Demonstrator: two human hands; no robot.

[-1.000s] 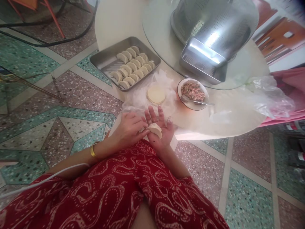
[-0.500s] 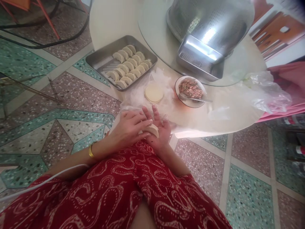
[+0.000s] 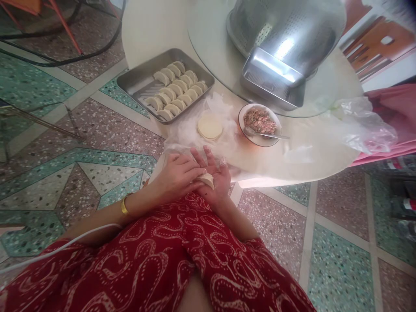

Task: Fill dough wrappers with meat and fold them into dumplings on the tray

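1. At the near edge of a pale table (image 3: 325,164), a single dumpling (image 3: 208,180) lies across the palm of the right hand (image 3: 219,186), over a red patterned garment.

2. The right hand is turned upward, fingers loosely spread and flecked with white, cradling rather than gripping. The left hand (image 3: 177,175) is narrowed, its thumb and fingers pinching the dumpling at the end nearer to it; that end is partly hidden, so the exact contact cannot be told.

3. The dumpling looks light and soft, its dough likely to dent under a hard press and tear if stretched. The white flecks suggest a dry, dusted skin, less apt to stick or slip.

4. The folded edge is probably the firmest place to take hold, with a flat palm beneath the plump belly; squeezing the middle could burst it.

5. Beyond the hands, similar dumplings (image 3: 177,89) sit in rows in a metal tray (image 3: 138,86). Pale dough rounds (image 3: 210,125) lie on crumpled plastic (image 3: 177,134), beside a bowl (image 3: 276,116) of filling (image 3: 258,119) with a spoon (image 3: 273,136) in it.
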